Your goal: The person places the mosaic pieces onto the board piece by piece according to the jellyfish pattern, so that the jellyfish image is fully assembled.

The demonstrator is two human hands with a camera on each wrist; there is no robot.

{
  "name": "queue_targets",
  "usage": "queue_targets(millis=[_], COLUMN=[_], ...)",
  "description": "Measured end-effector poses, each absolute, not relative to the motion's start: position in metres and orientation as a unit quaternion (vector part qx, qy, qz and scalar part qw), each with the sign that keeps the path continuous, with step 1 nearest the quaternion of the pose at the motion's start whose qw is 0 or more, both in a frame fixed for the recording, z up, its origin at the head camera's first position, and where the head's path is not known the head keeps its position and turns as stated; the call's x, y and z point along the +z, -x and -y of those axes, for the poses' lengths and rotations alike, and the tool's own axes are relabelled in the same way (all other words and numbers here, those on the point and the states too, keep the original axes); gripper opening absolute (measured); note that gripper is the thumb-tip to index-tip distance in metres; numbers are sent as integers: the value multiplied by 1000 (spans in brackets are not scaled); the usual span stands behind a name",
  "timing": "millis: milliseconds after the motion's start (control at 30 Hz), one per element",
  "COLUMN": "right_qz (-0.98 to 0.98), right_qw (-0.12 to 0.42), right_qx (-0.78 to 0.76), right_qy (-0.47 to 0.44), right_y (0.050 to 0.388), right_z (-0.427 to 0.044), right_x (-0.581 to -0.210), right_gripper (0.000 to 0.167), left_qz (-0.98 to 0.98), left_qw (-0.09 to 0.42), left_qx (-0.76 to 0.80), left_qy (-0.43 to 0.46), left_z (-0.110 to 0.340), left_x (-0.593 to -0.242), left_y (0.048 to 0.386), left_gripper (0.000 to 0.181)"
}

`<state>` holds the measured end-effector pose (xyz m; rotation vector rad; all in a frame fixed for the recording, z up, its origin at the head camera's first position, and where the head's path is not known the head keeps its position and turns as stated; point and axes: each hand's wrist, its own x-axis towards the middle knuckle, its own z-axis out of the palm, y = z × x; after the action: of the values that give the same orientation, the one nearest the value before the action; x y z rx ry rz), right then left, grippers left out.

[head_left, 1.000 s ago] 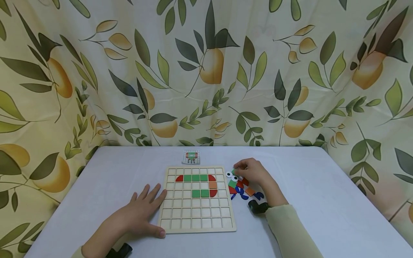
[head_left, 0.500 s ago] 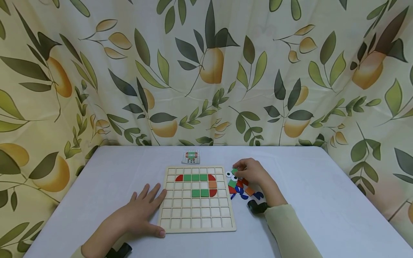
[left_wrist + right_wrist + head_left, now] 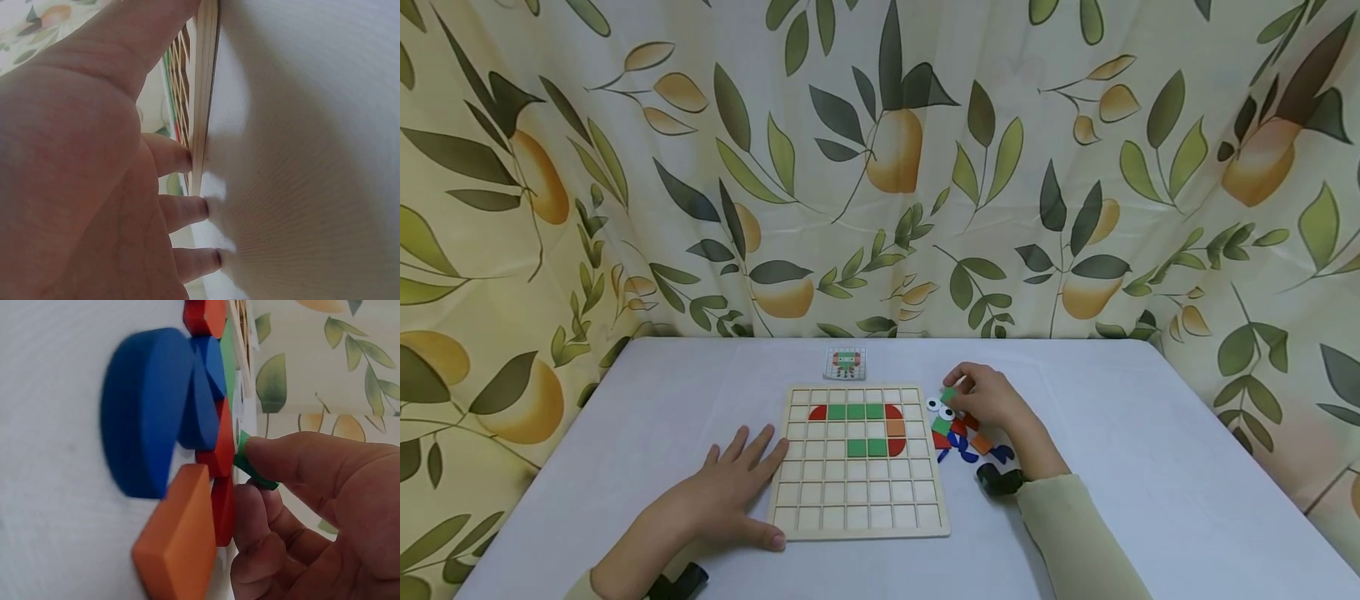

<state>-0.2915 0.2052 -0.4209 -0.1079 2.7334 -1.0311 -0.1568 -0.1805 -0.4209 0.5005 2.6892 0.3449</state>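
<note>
A wooden grid board (image 3: 857, 496) lies on the table. On it sit three green squares in a row between two red rounded pieces, an orange square (image 3: 895, 428) below the right end, then two green squares and a red rounded piece. My left hand (image 3: 730, 483) rests spread at the board's left edge; fingertips touch that edge in the left wrist view. Over the loose pieces at the right, my right hand (image 3: 992, 398) pinches a green square block (image 3: 255, 470) between thumb and fingers.
Beside the board lie loose blue pieces (image 3: 968, 457), red ones, an orange block (image 3: 178, 540) and two eye discs (image 3: 947, 413). A small picture card (image 3: 846, 363) stands behind the board. A patterned curtain (image 3: 850, 250) hangs at the table's back edge.
My right hand, staying over the loose pieces, has lifted the green square very slightly. The left hand and the pieces on the board are unchanged.
</note>
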Motion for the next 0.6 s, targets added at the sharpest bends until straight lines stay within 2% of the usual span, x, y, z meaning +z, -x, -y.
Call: queue_targets(millis=[167, 600], right_qz=[-928, -908], right_qw=[105, 97], right_qx=[-355, -398], right_qy=[46, 90], right_y=[292, 287], right_z=[-208, -194], right_x=[-420, -412], right_gripper=[20, 24], left_qz=[-957, -959], left_qw=[192, 185], left_qx=[124, 118], left_qy=[-176, -180], left_z=[180, 181], left_x=[-420, -423], left_y=[156, 157], left_gripper=[123, 124])
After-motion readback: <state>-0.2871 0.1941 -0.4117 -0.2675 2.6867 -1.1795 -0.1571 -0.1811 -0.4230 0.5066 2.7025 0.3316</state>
